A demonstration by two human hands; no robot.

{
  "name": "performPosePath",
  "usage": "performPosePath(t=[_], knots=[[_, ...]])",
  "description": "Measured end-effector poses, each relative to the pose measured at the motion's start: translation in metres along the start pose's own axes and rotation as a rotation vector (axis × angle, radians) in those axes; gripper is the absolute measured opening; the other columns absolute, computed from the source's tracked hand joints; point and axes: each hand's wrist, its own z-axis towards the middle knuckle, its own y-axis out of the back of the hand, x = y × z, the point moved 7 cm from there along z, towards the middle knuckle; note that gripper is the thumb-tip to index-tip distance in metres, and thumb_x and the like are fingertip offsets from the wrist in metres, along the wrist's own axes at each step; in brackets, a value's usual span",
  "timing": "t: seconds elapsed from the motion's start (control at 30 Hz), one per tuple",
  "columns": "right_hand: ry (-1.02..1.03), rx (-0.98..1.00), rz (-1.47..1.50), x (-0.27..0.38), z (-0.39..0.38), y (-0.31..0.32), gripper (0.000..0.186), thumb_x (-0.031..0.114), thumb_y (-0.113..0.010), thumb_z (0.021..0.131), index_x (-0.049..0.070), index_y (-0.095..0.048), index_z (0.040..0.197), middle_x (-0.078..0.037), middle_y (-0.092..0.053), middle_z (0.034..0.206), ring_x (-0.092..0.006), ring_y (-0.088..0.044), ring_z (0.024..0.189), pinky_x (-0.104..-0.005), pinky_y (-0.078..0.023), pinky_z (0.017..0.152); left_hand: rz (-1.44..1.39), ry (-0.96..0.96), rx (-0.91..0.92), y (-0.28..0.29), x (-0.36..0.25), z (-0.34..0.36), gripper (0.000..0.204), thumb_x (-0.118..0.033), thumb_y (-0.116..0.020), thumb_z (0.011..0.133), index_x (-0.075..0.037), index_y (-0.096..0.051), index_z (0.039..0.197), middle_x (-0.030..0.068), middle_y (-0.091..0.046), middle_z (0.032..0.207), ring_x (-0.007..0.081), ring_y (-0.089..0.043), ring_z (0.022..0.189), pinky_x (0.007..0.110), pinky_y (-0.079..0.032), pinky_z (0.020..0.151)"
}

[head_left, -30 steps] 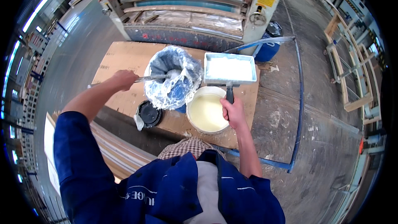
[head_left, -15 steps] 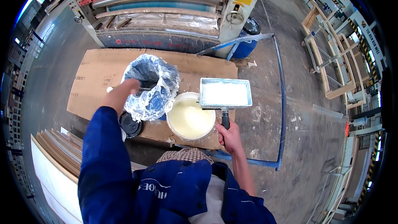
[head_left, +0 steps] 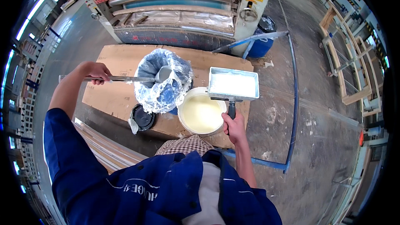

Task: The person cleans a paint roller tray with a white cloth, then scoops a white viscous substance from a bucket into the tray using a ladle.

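My left hand [head_left: 98, 73] is closed around the long metal handle of a ladle [head_left: 125, 78], left of a plastic-lined bucket [head_left: 143, 93]. The ladle's pale cup [head_left: 164, 73] shows at the bucket's mouth, so its handle lies nearly level across the rim. In my right hand [head_left: 234, 128] is the black grip of a rectangular glue applicator [head_left: 254, 96]. White liquid covers the bottom of its open tray. Beside it and lower stands a white tub [head_left: 182, 123] of pale yellow liquid; the applicator's left corner overlaps its rim in view.
Brown cardboard [head_left: 112, 58] lies under the containers. A black lid [head_left: 143, 117] sits near the bucket. Beyond stands a roller machine [head_left: 175, 37]. A blue pipe frame [head_left: 294, 100] bounds the right side, with a blue drum [head_left: 262, 46] behind. Stacked boards [head_left: 104, 143] are at lower left.
My left hand has moved left and away from the bucket, and the ladle's handle and cup now show. The applicator stays beside the tub. The whole view has shifted slightly.
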Motion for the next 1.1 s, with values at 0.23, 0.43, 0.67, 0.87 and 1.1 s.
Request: performPosePath(t=[0.23,0.43,0.67,0.87,1.1], knots=[[0.055,0.138,-0.025,-0.004,0.023,-0.03,0.015,0.01,-0.066,0.09,0.003,-0.053,0.087,-0.001,-0.05,0.055,-0.0092,-0.046,0.038,-0.0248,-0.034,0.035,-0.284,0.013,-0.18,-0.046,0.064,-0.122,0.044,-0.012,-0.063,0.093,-0.01,-0.058,0.137,0.0031,-0.059,0.069,0.0104,-0.054,0.051,0.027,-0.044,0.043],[0.036,0.238,-0.056,-0.021,0.052,-0.058,0.016,0.01,-0.066,0.089,0.003,-0.052,0.084,-0.002,-0.051,0.058,-0.0101,-0.048,0.039,-0.0251,-0.035,0.035,-0.702,-0.079,-0.33,-0.141,0.132,-0.17,0.046,-0.013,-0.065,0.094,-0.008,-0.055,0.139,0.0016,-0.06,0.068,0.0083,-0.053,0.047,0.024,-0.041,0.039],[0.058,0.321,-0.134,-0.022,0.093,-0.092,0.015,0.009,-0.066,0.087,0.004,-0.053,0.081,-0.003,-0.052,0.059,-0.0111,-0.049,0.04,-0.027,-0.037,0.036,-0.868,-0.254,-0.548,-0.24,0.095,-0.206,0.057,0.002,-0.065,0.087,0.001,-0.049,0.143,-0.0025,-0.051,0.058,0.0062,-0.05,0.043,0.022,-0.039,0.038],[0.118,0.397,-0.228,-0.008,0.124,-0.136,0.015,0.012,-0.066,0.086,0.003,-0.055,0.081,-0.003,-0.052,0.06,-0.0119,-0.051,0.045,-0.028,-0.039,0.039,-0.845,-0.293,-0.726,-0.272,0.082,-0.254,0.056,0.004,-0.066,0.085,0.002,-0.052,0.14,-0.0031,-0.05,0.056,0.0059,-0.05,0.043,0.022,-0.039,0.038],[0.144,0.477,-0.2,0.01,0.132,-0.188,0.016,0.013,-0.067,0.086,0.004,-0.056,0.079,-0.003,-0.054,0.058,-0.012,-0.05,0.045,-0.0286,-0.039,0.042,-0.647,-0.216,-0.913,-0.291,0.068,-0.281,0.062,0.009,-0.067,0.078,-0.007,-0.059,0.138,-0.0018,-0.05,0.061,0.0043,-0.053,0.053,0.024,-0.043,0.051]])
